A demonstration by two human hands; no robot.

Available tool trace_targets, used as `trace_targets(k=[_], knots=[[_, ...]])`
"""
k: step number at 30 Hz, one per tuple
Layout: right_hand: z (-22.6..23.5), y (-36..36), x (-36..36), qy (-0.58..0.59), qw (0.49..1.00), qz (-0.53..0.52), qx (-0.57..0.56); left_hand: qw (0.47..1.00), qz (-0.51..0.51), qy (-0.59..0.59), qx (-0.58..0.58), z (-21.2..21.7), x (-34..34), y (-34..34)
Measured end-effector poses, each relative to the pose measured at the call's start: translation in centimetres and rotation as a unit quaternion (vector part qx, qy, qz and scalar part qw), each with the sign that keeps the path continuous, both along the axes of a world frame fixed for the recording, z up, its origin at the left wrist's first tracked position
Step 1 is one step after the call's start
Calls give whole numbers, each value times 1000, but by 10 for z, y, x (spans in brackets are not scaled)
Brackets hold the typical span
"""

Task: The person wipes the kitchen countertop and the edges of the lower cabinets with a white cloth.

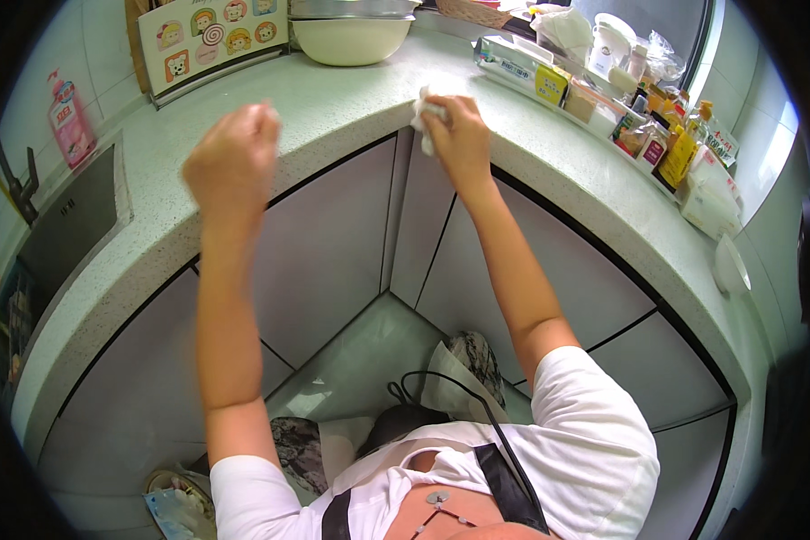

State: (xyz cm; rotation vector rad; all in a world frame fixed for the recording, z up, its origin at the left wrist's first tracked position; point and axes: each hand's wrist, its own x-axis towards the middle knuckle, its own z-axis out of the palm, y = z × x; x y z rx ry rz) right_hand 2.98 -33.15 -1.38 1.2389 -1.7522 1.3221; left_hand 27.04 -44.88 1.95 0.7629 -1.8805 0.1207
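Note:
My right hand (463,135) is closed on a crumpled white cloth or tissue (422,121), at the front edge of the speckled pale countertop (351,108) near its inner corner. Part of the white piece hangs over the edge, and the fingers hide the rest. Raised over the counter on the left, my left hand (232,157) is curled into a fist and slightly blurred. Whether anything sits inside that fist cannot be made out.
A sink (67,211) and a pink pump bottle (70,121) are at the left. Behind stand a patterned board (211,45) and a cream bowl (351,40). Sauce bottles (684,148) and packages line the right side, with a white dish (731,265) nearer. Pale cabinet doors (324,261) lie below.

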Motion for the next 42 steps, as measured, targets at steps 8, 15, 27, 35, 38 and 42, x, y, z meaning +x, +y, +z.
trace_targets(k=[8, 15, 27, 35, 38, 42], knots=[[-22, -63, -8, 85, 984, -155, -34, 994, -9, 47, -102, -6, -42, -8], [-70, -95, 19, -71, 963, -39, -258, 993, -2, 38, -114, -6, -42, -6], [-58, -70, 34, -7, 973, 107, -205, 995, -3, 45, -88, -5, -43, -2], [-44, -69, 20, -39, 975, 86, -203, 991, 12, 21, -128, -4, -39, 0], [-45, -74, 6, -52, 975, 42, -211, 993, 17, 16, -112, -4, -37, -1], [-48, -77, -6, -73, 969, -33, -232, 996, 4, 14, -83, -3, -39, -2]])
